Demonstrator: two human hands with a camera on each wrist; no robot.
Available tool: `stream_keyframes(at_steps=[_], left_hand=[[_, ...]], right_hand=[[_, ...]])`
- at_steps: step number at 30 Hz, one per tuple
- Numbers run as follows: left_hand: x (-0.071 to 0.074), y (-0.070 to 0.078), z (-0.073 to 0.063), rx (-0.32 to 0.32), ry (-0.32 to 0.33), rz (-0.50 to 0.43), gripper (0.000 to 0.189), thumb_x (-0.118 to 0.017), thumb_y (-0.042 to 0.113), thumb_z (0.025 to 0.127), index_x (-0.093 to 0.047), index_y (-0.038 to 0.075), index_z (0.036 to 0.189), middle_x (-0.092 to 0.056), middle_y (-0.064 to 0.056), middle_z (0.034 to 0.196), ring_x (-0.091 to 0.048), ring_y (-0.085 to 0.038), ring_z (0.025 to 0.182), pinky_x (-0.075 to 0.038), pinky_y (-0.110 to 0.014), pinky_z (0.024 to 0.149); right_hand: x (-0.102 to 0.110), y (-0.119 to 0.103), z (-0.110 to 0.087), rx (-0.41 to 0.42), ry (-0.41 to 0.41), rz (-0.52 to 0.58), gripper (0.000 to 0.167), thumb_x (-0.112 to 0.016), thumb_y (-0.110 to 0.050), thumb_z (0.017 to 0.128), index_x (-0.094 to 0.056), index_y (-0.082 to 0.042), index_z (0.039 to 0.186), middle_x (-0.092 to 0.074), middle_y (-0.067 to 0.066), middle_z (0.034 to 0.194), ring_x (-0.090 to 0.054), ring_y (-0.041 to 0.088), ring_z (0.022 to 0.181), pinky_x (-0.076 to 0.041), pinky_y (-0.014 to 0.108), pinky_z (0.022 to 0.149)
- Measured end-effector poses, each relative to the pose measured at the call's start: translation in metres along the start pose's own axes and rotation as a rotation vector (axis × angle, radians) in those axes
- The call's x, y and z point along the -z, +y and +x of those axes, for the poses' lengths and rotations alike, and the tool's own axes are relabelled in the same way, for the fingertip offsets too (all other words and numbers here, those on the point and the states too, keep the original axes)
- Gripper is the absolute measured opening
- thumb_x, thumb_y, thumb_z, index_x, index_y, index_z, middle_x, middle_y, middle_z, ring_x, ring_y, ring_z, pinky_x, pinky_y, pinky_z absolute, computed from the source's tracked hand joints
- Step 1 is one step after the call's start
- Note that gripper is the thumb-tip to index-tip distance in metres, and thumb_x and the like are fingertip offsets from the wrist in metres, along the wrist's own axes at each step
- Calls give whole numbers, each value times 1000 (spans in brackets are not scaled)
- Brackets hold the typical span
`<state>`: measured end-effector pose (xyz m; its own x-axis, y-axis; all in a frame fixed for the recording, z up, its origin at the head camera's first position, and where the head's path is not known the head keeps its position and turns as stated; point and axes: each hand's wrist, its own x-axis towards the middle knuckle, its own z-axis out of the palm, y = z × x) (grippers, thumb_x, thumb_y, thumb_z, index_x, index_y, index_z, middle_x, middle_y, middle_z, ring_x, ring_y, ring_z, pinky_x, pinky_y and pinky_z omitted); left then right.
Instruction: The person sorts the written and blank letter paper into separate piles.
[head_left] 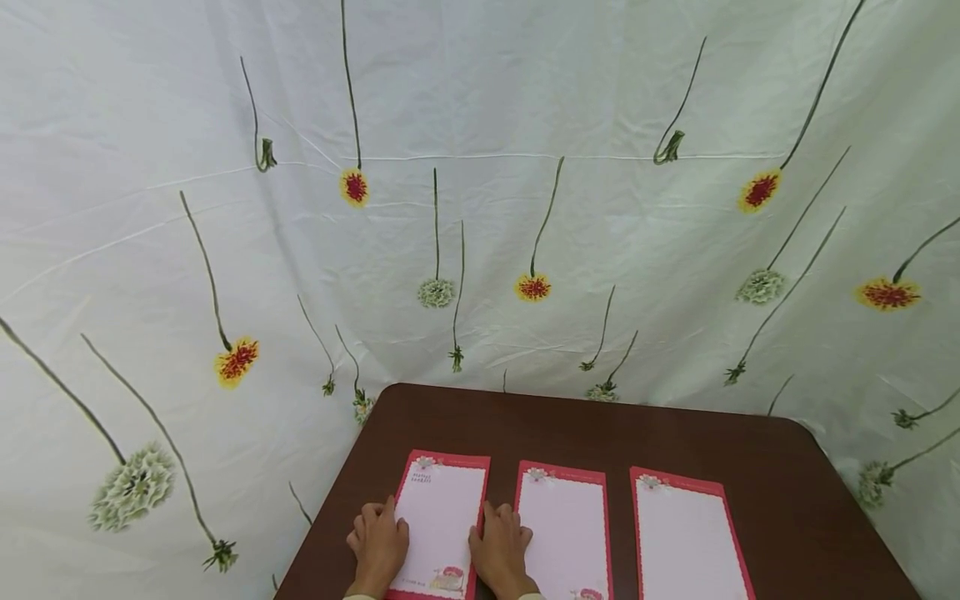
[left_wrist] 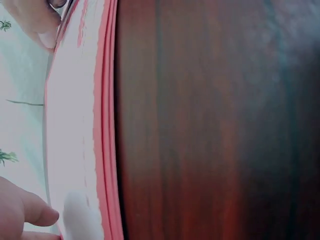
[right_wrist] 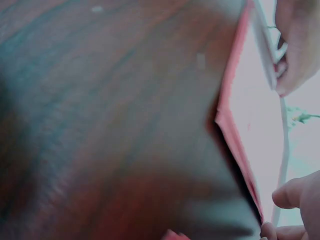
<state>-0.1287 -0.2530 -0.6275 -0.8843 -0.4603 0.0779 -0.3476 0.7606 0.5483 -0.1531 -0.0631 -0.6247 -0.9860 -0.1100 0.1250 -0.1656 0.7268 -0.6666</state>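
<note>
A pink-bordered white notepad point(head_left: 438, 529) with a flower at its top corner lies at the left of the brown table point(head_left: 795, 492). My left hand point(head_left: 380, 543) grips its left side, the thumb lying over the page. Opposite it, my right hand point(head_left: 501, 546) holds the right side, close to the middle notepad point(head_left: 564, 533). In the left wrist view, several layers show along the edge of the held notepad point(left_wrist: 75, 125). The right wrist view has my right thumb point(right_wrist: 287, 195) on top, a fingertip below at the edge.
To the right lies another matching notepad point(head_left: 688, 542), spaced apart from the middle one. Behind the table hangs a pale cloth point(head_left: 487, 108) printed with flowers, which also runs down past both sides.
</note>
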Motion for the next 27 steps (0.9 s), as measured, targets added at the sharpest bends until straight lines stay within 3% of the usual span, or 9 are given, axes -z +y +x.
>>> stream_keyframes(at_steps=[6, 12, 23, 27], left_hand=[[-5, 8, 5, -31, 35, -17, 51, -61, 11, 95, -54, -11, 141, -47, -31, 124, -44, -50, 115, -30, -67, 96], [-4, 24, 5, -109, 71, -38, 49, -64, 11, 93, -58, -8, 137, -49, -31, 125, -47, -50, 114, -33, -66, 93], [-23, 64, -5, -269, 111, -120, 36, -72, 7, 89, -71, 1, 125, -56, -20, 122, -54, -43, 111, -37, -58, 84], [-29, 75, -10, -300, 68, -125, 36, -73, 9, 90, -71, 2, 125, -56, -19, 125, -55, -43, 117, -37, -58, 87]], right_hand=[[27, 11, 14, -12, 81, 26, 45, -73, -20, 94, -69, 6, 131, -59, 8, 93, -56, 29, 93, -34, 51, 76], [60, 27, 22, 9, 203, -12, 40, -73, -16, 92, -71, 4, 127, -61, 10, 92, -58, 31, 92, -36, 50, 75], [107, 73, 21, -85, 212, -113, 45, -72, -19, 95, -68, 4, 133, -62, 11, 95, -57, 31, 93, -33, 50, 76], [119, 93, 16, -111, 207, -141, 46, -72, -19, 96, -67, 4, 135, -60, 13, 97, -56, 32, 95, -34, 52, 77]])
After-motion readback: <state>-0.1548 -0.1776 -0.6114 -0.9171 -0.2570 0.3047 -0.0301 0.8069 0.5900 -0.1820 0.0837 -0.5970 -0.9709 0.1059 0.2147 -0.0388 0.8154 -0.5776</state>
